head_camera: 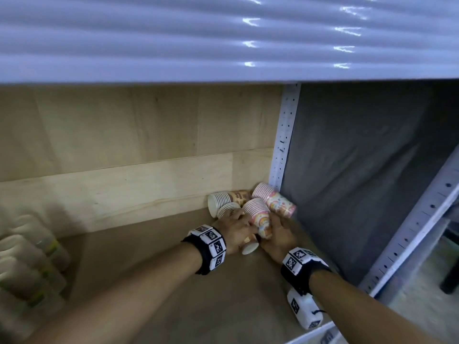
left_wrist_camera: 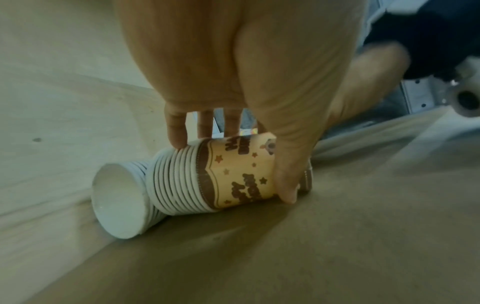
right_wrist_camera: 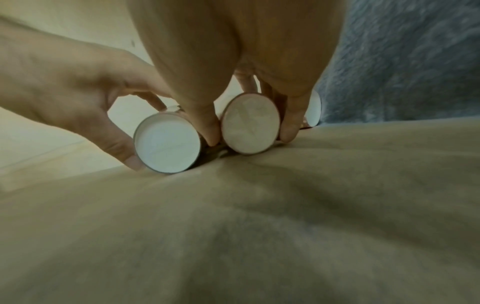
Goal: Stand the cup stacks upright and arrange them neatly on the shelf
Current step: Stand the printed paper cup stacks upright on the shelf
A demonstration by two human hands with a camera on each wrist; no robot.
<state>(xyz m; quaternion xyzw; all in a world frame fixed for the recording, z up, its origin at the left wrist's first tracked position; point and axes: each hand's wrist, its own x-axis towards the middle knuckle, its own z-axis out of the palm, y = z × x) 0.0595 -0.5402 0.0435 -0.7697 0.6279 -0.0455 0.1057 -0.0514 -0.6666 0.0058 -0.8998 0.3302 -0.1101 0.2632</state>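
Left hand (left_wrist_camera: 233,86) gripping brown cup stack (left_wrist_camera: 233,174), lying sideways

Dim, soft blur, warped edges

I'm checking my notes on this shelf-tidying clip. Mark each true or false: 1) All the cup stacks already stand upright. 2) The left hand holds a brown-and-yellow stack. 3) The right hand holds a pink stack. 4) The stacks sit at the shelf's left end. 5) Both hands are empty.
1) False: the brown-and-yellow stack and the pink stack lie on their sides.
2) True: the left hand grips it.
3) True: the right hand grips it.
4) False: they lie in the shelf's right back corner.
5) False: each holds a stack.
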